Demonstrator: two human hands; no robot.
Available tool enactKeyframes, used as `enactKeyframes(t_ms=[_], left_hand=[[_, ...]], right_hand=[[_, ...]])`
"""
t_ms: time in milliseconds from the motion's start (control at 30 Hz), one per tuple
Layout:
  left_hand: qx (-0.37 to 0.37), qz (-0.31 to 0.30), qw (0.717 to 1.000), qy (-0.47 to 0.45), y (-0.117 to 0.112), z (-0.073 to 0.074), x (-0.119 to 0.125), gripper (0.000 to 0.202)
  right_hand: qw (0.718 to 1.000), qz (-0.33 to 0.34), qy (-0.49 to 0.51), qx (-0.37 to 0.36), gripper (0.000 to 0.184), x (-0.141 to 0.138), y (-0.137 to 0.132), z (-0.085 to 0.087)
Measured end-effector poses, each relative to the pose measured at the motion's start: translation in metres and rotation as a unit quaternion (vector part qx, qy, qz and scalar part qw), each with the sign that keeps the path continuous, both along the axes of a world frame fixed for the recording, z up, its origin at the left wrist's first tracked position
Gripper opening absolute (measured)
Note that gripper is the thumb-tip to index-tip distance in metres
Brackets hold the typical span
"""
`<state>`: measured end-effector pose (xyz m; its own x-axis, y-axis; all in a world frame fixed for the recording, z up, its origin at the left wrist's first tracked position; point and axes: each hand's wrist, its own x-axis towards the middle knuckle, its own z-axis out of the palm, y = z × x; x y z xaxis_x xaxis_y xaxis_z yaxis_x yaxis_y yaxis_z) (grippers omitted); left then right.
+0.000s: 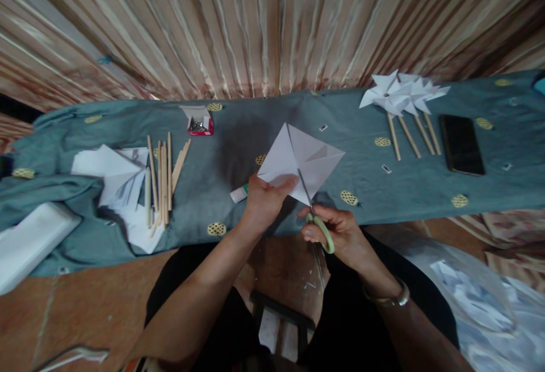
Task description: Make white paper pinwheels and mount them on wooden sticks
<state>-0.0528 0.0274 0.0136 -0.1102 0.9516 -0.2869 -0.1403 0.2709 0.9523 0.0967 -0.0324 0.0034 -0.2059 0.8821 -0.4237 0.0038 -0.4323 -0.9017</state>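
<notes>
A square white sheet of paper with creases across it is held over the cloth-covered table. My left hand grips its near left edge, thumb lying on top and fingers beneath. In my right hand is a pair of scissors with light green handles. Their blades lie at the paper's near corner and point toward its middle. A small tube with a white and green end lies by my left hand, partly hidden by it.
Several wooden sticks lie left, beside white paper pieces. An open red box of small metal pins stands behind. Finished paper pinwheels and a black phone lie right. A white box sits far left.
</notes>
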Motion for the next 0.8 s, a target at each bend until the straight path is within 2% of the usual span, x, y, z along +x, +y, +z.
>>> enactKeyframes(t_ms=[800], left_hand=[[0.0, -0.002, 1.0, -0.007, -0.0001, -0.0025, 0.0001, 0.018]], right_hand=[[1.0, 0.011, -0.01, 0.019, 0.04, 0.0007, -0.0001, -0.0002]])
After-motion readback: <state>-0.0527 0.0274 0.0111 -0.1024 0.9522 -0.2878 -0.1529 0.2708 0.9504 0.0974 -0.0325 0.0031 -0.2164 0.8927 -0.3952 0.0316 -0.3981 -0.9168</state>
